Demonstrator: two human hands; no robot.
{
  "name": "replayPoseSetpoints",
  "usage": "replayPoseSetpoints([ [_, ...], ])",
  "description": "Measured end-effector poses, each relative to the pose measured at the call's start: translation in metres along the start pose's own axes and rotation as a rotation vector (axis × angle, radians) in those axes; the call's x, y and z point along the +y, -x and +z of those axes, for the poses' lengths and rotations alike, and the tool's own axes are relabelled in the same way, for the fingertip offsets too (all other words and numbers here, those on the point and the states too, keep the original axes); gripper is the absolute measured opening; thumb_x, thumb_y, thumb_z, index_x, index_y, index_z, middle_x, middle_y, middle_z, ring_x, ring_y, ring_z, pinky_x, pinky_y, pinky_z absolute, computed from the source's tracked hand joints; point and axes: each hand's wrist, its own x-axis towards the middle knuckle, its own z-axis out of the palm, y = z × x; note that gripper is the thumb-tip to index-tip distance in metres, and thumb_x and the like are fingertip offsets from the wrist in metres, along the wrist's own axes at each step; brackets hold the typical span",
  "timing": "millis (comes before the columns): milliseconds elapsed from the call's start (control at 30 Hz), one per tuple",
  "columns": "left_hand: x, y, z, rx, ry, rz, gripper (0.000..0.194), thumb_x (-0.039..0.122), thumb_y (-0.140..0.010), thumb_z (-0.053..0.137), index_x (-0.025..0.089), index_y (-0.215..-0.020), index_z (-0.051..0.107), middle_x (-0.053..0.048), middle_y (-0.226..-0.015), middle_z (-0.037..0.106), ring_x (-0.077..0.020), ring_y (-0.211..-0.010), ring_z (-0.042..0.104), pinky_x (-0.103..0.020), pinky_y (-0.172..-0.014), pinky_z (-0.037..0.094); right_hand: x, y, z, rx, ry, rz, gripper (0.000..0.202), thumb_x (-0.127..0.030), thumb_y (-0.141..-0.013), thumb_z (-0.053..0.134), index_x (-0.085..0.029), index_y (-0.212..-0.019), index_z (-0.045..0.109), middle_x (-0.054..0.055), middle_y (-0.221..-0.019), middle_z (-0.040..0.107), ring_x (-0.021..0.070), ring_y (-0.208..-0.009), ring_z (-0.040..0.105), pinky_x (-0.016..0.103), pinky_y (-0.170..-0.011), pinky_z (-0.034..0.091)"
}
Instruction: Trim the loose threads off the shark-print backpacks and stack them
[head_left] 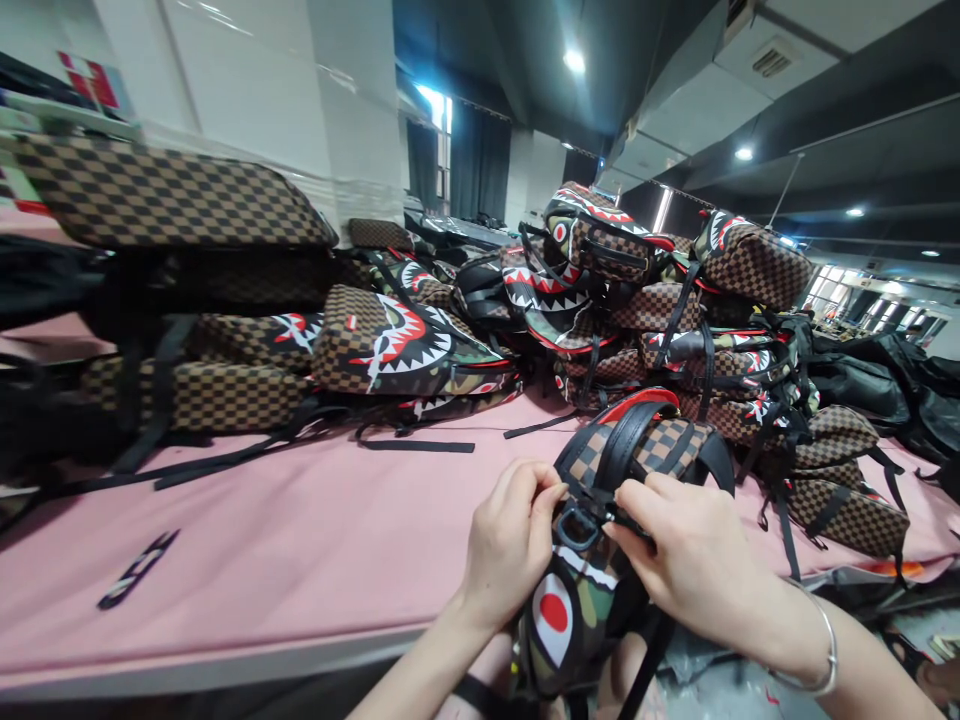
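A checkered and camouflage backpack [555,615] with a red-and-white eye leans at the table's front edge, partly over the lap. My left hand [514,535] pinches the bag's edge beside a dark metal ring [577,527]. On the ring's other side, my right hand [679,545] has its thumb and fingers closed on a small dark part near the base of the black strap [628,440]. The fingers partly hide that part. A silver bangle circles the right wrist.
Piled backpacks stand behind on the pink table [300,560], including a shark-mouth bag [405,345] and a checkered stack [750,265] at right. Thread snips [139,570] lie at left. Loose straps trail across the cloth.
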Motion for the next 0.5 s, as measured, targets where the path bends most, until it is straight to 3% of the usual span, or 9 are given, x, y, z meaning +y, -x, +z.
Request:
replayPoseSetpoints([
  [267,0.005,0.003,0.002,0.014,0.02,0.006,0.016,0.015,-0.085,0.039,0.02,-0.071,0.043,-0.002,-0.071,0.051,-0.0146,-0.067,0.051,-0.026,-0.06,0.04,-0.006,-0.011,-0.008,-0.063,0.104,-0.056,0.006,-0.019,-0.081,0.052,-0.022,-0.076,0.052,-0.001,-0.063,0.054,0.012,-0.052,0.049,0.025,-0.045,0.019],
  [400,-0.001,0.01,0.004,0.021,0.122,-0.061,0.015,0.016,-0.085,0.039,0.02,-0.071,0.044,-0.002,-0.071,0.051,-0.0149,-0.068,0.05,-0.026,-0.061,0.04,0.009,-0.004,0.007,0.002,0.032,-0.111,0.01,-0.026,-0.085,0.047,-0.022,-0.081,0.055,0.0,-0.067,0.059,0.0118,-0.052,0.053,0.022,-0.045,0.027],
  [500,-0.012,0.017,0.007,0.102,0.239,-0.199,0.016,0.02,-0.086,0.04,0.02,-0.07,0.044,-0.001,-0.071,0.049,-0.0146,-0.067,0.05,-0.026,-0.062,0.04,0.023,0.002,0.018,0.068,-0.071,-0.165,0.017,-0.031,-0.088,0.043,-0.022,-0.088,0.057,0.003,-0.077,0.065,0.0118,-0.054,0.058,0.02,-0.047,0.037],
])
